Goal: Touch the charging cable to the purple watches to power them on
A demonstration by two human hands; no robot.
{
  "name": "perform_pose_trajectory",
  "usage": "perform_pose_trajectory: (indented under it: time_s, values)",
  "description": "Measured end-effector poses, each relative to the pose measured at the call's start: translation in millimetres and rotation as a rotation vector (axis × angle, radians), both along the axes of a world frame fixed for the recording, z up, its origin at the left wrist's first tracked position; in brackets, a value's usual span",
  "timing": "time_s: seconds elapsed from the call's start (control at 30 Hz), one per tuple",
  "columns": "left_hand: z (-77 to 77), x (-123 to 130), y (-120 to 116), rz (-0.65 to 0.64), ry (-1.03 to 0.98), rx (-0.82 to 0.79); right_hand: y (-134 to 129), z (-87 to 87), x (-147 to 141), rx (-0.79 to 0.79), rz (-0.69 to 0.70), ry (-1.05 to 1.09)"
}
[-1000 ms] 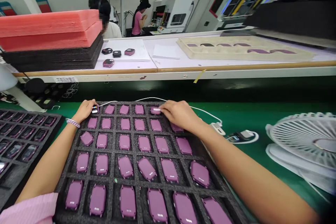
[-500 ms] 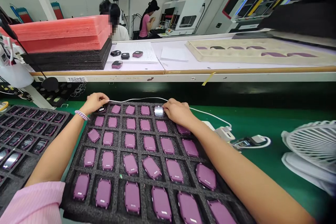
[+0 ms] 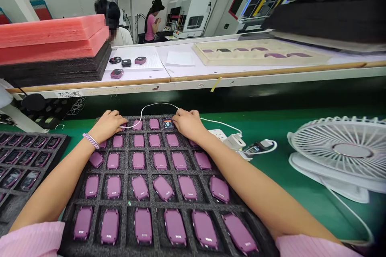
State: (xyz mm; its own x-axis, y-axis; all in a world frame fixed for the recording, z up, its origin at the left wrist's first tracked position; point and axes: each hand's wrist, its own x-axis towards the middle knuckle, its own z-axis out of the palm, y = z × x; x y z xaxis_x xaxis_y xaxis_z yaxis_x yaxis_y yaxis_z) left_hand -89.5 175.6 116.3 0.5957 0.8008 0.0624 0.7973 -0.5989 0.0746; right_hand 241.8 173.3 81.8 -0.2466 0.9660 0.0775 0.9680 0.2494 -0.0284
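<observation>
A black foam tray (image 3: 125, 204) holds rows of purple watch bodies (image 3: 143, 225), most with their backs up. My left hand (image 3: 109, 125) pinches the end of a white cable (image 3: 157, 103) over the tray's back row, at the second compartment from the left. From there the cable arches to my right hand (image 3: 187, 125) and runs on to the right. My right hand's fingers are closed at a watch with a lit screen (image 3: 168, 123) in the back row. Whether they grip the watch or only touch it is hard to tell.
A second foam tray (image 3: 54, 156) with watches lies at the left. On the right are a white fan (image 3: 346, 150), a power strip (image 3: 218, 134) and a plugged adapter (image 3: 235, 141). A shelf (image 3: 181, 84) crosses behind, bearing pink foam (image 3: 54, 36). Two people work beyond.
The view has turned right. My left hand has moved right along the back row with the cable end, and the cable arches higher. The watch beside my right hand now shows a lit display.
</observation>
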Motion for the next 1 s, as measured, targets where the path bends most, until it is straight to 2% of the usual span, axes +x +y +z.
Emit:
perform_pose_trajectory:
  time_s: [0.17,0.27,0.4,0.43,0.5,0.6,0.7,0.9,1.0]
  values:
    - [-3.7,-9.1,9.5,0.137,-0.298,-0.171,1.0,-4.2,1.2,0.065,0.014,0.038]
    - [-4.8,-18.7,16.0,0.153,-0.361,-0.276,-1.0,-3.5,-0.1,0.099,-0.015,0.055]
    - [-11.0,-21.2,24.0,0.181,-0.393,-0.368,-6.9,2.7,-7.2,0.176,-0.121,0.07]
    - [-13.5,-20.3,25.7,0.195,-0.407,-0.379,-8.5,3.8,-10.3,0.198,-0.128,0.076]
    - [-18.9,-18.3,28.2,0.215,-0.442,-0.406,-11.3,3.9,-17.7,0.209,-0.057,0.116]
    - [-24.9,-16.0,28.4,0.236,-0.49,-0.448,-14.3,0.1,-29.6,0.144,0.134,0.17]
    - [-27.9,-15.4,25.8,0.255,-0.524,-0.476,-15.3,-0.1,-36.7,0.093,0.217,0.14]
    - [-27.9,-15.5,26.3,0.284,-0.586,-0.531,3.0,17.4,-36.3,-0.087,0.132,0.201]
    - [-24.4,-14.3,31.2,0.279,-0.593,-0.574,14.4,18.4,-39.0,-0.147,0.101,0.162]
